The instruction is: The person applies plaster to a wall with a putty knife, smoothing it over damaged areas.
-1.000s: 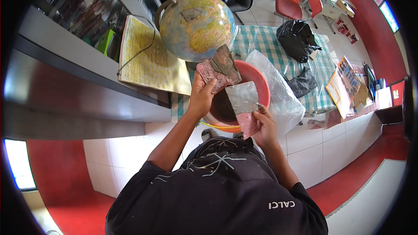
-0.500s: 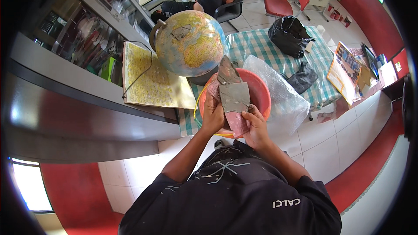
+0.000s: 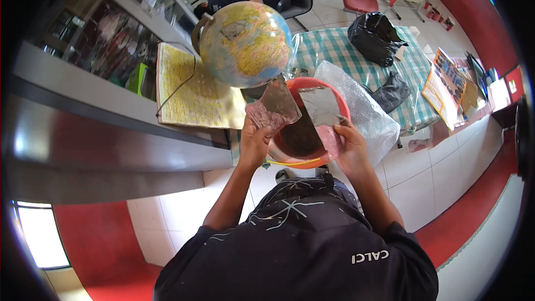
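Over the red bucket (image 3: 341,100), my left hand (image 3: 255,142) is closed on a flat piece (image 3: 274,108), pink at its lower left and grey-brown toward its far tip. My right hand (image 3: 352,144) pinches another flat rectangular piece (image 3: 319,106) with a pale, shiny grey upper part and a pink lower end. The two pieces are apart. Between them the bucket's dark inside shows, and its yellow handle (image 3: 295,163) hangs along the near rim. What the pieces are made of I cannot make out.
Beyond my left hand stands a globe (image 3: 245,44), beside a yellow patterned board (image 3: 195,92) with a cord across it. Bubble wrap (image 3: 365,114) and black plastic bags (image 3: 374,39) lie on the checked tablecloth (image 3: 320,50). A cabinet borders the left; a person lies farther back.
The two pieces, together before, are now apart. My left hand has moved left with one and my right hand right with the other, uncovering the bucket's dark inside.
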A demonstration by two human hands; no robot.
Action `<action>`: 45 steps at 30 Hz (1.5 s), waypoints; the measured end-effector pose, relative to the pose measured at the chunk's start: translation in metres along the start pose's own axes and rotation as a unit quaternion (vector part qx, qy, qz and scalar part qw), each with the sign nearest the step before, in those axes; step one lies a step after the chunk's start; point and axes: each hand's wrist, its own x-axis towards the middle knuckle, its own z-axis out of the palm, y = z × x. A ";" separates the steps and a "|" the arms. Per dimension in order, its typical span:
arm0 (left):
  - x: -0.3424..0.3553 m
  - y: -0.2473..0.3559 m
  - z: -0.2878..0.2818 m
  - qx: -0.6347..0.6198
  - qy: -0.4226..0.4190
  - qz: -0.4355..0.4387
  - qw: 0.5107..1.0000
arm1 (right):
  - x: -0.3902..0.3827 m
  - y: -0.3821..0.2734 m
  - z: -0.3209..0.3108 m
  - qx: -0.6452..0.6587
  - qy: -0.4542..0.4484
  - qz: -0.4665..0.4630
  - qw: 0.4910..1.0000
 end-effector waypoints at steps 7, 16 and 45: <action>0.004 0.023 -0.011 -0.120 0.025 -0.043 0.992 | -0.014 0.039 -0.022 -0.091 0.066 -0.034 0.993; 0.001 0.009 -0.009 -0.118 0.001 -0.057 0.991 | -0.012 0.045 -0.048 -0.103 0.083 0.007 0.991; -0.023 -0.020 -0.136 0.063 0.126 -0.115 0.983 | 0.066 0.080 -0.016 -0.770 -0.100 -0.440 0.451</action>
